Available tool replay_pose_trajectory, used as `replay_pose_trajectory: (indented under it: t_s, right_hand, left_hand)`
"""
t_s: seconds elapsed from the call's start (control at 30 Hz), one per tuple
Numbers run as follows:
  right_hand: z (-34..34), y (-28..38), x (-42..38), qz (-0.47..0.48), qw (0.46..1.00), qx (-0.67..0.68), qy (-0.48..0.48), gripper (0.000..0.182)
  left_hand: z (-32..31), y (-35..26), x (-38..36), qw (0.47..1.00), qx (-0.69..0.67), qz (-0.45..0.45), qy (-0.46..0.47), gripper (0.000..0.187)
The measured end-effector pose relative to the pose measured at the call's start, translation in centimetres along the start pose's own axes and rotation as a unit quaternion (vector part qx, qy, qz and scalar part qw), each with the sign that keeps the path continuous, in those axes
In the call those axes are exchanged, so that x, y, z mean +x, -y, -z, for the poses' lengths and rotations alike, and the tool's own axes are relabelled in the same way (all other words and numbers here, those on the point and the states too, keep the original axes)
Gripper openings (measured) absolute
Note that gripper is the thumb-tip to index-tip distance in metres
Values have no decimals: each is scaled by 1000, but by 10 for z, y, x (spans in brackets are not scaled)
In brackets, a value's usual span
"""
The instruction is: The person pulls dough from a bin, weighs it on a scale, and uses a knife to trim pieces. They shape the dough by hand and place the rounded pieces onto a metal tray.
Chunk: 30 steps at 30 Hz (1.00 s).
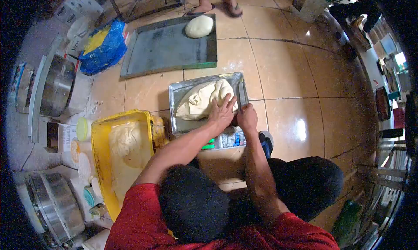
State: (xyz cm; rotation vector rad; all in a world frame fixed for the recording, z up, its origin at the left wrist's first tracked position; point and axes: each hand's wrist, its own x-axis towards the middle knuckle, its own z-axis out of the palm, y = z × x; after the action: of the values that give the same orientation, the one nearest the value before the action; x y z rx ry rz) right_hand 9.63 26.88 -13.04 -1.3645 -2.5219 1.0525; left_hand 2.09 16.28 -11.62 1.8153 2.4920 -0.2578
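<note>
A pale, folded mass of dough (201,100) lies in a shallow metal tray (183,90) on the tiled floor. My left hand (222,113) rests flat on the dough's near right part, fingers spread. My right hand (247,117) is curled into a fist at the tray's near right corner, against its rim. Whether it holds a tool is hidden. The tray sits on a scale whose keypad (230,139) shows just below my hands.
A yellow tub (98,163) holding another dough lump stands to the left. A large flat tray (165,50) with a round dough ball (199,26) lies farther off, with another person's sandalled feet (213,6) behind it. A blue bag (104,47) and metal pots (56,84) line the left.
</note>
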Motion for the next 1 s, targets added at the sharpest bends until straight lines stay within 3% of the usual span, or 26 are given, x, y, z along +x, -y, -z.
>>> replay_pose_trajectory:
  t_s: [0.07, 0.1, 0.13, 0.17, 0.2, 0.23, 0.27, 0.3, 0.33, 0.37, 0.43, 0.47, 0.5, 0.53, 0.57, 0.63, 0.67, 0.7, 0.77, 0.83, 0.87, 0.93, 1.0]
  right_hand:
    - [-7, -2, -3, 32, 999, -8, -26, 24]
    - [-13, -4, -3, 34, 999, -6, -30, 24]
    - [-19, -8, -2, 37, 998, -15, -46, 24]
    - [-23, -10, -1, 40, 997, -23, -61, 24]
    - [-19, -7, -5, 39, 997, -18, -61, 26]
    - [-17, -5, -6, 37, 997, -17, -60, 26]
    - [-16, -2, -6, 28, 998, -5, -60, 26]
    - [-16, -1, -7, 19, 998, 7, -60, 25]
    - [-15, 1, -11, 16, 998, 8, -58, 25]
    - [-16, 5, -14, 38, 996, -22, -81, 25]
    - [-23, 14, -19, 64, 992, -52, -100, 25]
    - [-27, 17, -22, 158, 974, -54, -155, 25]
    - [-32, 19, -25, 250, 944, -55, -208, 25]
    - [-38, 21, -25, 293, 934, -29, -201, 24]
    - [-44, 21, -27, 296, 933, -31, -200, 24]
    - [-44, 30, -31, 324, 937, 111, -71, 23]
    - [-39, 33, -40, 332, 937, 78, -72, 24]
    - [-51, 22, -38, 298, 952, 74, -7, 30]
    - [-68, 9, -38, 333, 938, -92, 18, 39]
    - [-66, 22, -44, 321, 934, -146, 54, 41]
    - [-65, 30, -48, 308, 926, -197, 90, 43]
    - [-63, 48, -40, 312, 915, -218, 133, 42]
    - [-67, 67, -27, 329, 892, -250, 180, 41]
  left_hand:
    - [-8, 12, 10, 985, -163, -11, -64, 26]
    - [-4, 25, 15, 985, -159, -12, -67, 26]
    - [2, 46, 19, 918, -368, 140, -48, 28]
    - [6, 68, 20, 785, -552, 281, -25, 29]
    - [-12, 96, 19, 605, -712, 343, -101, 28]
    - [-33, 124, 8, 385, -823, 383, -168, 28]
    - [-36, 144, -13, 283, -864, 394, -138, 25]
    - [-33, 150, -28, 355, -804, 438, -189, 19]
    - [-39, 165, -40, 447, -776, 424, -139, 41]
    - [-49, 164, -38, 447, -775, 425, -139, 41]
    - [5, 129, -28, 566, -528, 569, -278, 74]
    - [34, 111, -24, 638, -492, 533, -258, 96]
    - [31, 94, -17, 727, -387, 487, -290, 94]
    - [29, 77, -13, 779, -375, 433, -254, 91]
    - [50, 56, -15, 826, -337, 429, -141, 87]
    - [35, 44, -21, 893, -235, 375, -81, 89]
    - [28, 44, -25, 892, -238, 374, -85, 89]
    - [24, 48, -31, 902, -215, 363, -89, 87]
    - [5, 68, -37, 911, -194, 352, -94, 86]
    - [-33, 104, -34, 890, -263, 273, -253, 63]
    - [-51, 118, -36, 889, -263, 277, -254, 63]
    - [-69, 141, -40, 731, -450, 425, -289, 48]
    - [-67, 147, -57, 440, -748, 417, -269, 46]
